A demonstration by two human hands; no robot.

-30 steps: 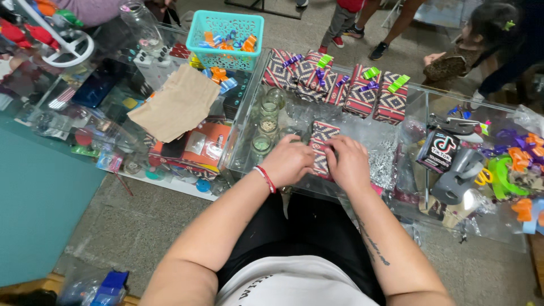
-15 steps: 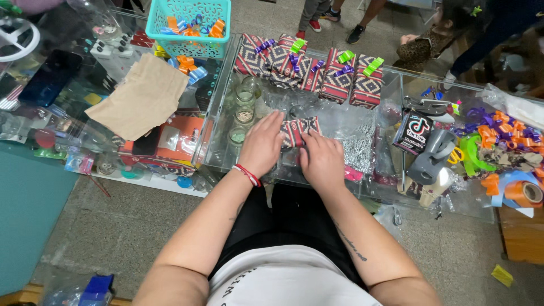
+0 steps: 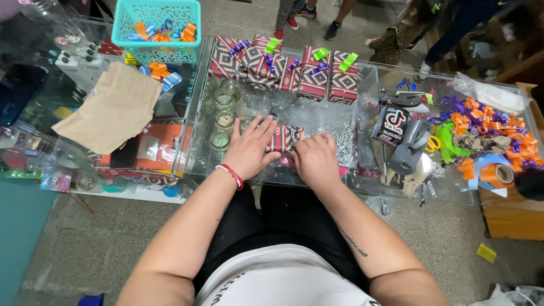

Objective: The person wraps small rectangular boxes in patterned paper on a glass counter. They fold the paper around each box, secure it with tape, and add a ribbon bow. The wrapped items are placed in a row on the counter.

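Teal basket (image 3: pixel 156 28) of ribbon bows (image 3: pixel 153 34); hands on wrapped box (image 3: pixel 285 137).

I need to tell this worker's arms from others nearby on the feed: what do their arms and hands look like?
Both arms are bare from the short white sleeves down, with no gloves. The left hand has a red cord bracelet at the wrist. The right hand wears nothing, but its forearm carries a thin line of dark tattoo script. No rings or watch are visible.
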